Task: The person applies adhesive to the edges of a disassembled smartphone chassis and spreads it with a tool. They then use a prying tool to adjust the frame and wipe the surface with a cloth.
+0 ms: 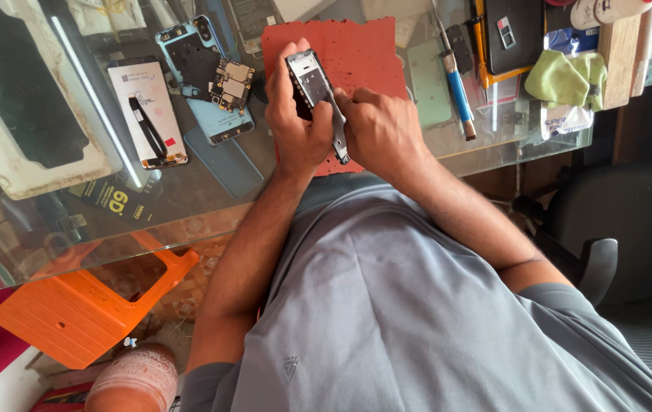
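phone repair workshop | opened phone point(208, 80) | screwdriver point(457, 88) | glass bench point(189, 191)

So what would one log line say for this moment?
left hand: holds small opened black phone | right hand: metal tweezers on it | over red mat

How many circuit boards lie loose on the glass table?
1 that I can make out: the circuit board lies on the opened light-blue phone, left of the left hand. Others may be hidden among the clutter at the table's far edge.
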